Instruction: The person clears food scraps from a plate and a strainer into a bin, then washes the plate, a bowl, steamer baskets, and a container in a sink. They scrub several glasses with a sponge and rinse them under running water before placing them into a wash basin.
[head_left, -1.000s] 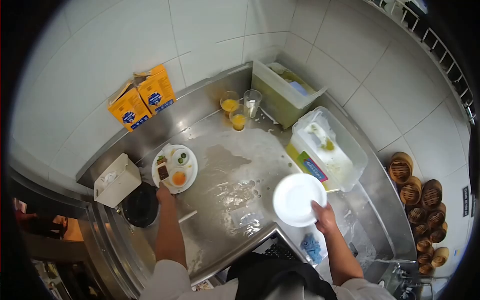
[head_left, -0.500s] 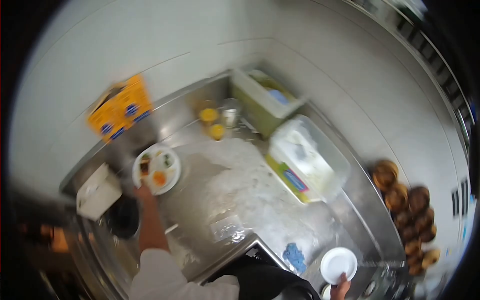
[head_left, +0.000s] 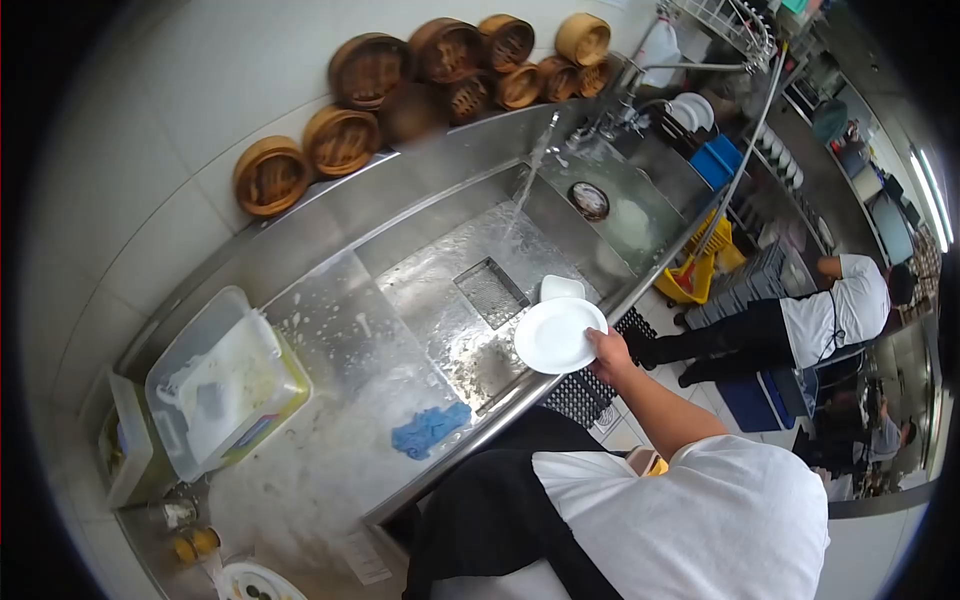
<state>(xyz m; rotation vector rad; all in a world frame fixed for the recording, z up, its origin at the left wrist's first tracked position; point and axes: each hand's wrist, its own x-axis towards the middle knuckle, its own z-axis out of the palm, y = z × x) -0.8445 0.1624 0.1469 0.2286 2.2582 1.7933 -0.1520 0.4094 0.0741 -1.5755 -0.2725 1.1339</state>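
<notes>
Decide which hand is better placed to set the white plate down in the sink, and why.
Right, probably: the right hand grips the white plate at its rim, over the near edge of the sink. The left hand is out of view.

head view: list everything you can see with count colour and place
plate: one, white, held over the sink's front edge
small dish: one, white, in the sink
sink: one, steel, centre, wet
tap: one, steel, running, far end
bamboo steamers: about ten, brown, along the wall ledge
cloth: one, blue, near the counter's front edge
tub: one, clear with lid, left counter
glasses: two, orange liquid, bottom left
co-worker: one, white top, right aisle
right hand: one, fingers grip the plate's rim
left hand: out of view
</notes>
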